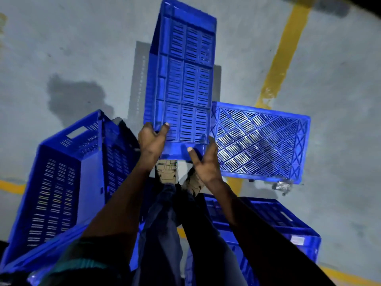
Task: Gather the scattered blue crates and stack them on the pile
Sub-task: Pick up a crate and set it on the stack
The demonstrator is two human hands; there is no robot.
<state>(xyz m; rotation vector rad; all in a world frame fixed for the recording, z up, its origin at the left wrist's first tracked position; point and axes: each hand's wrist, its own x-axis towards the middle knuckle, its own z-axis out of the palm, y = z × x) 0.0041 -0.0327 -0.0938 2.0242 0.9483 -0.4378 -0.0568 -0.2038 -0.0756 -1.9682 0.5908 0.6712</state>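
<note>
A long blue slatted crate point(185, 75) hangs in front of me over the floor, its near edge gripped from both sides. My left hand point(151, 143) holds its lower left corner, thumb on the slatted face. My right hand point(203, 162) grips the lower right edge. Just right of it another blue crate point(259, 141) lies upside down on the floor, diamond-patterned base up. A blue crate point(59, 182) stands tilted at the left, and more blue crates point(278, 228) sit at the lower right.
The floor is grey concrete with a yellow painted line point(282, 52) running from the top right down past the overturned crate. My legs and shoes point(168, 172) show between my arms. A dark stain point(76, 96) marks the floor at left.
</note>
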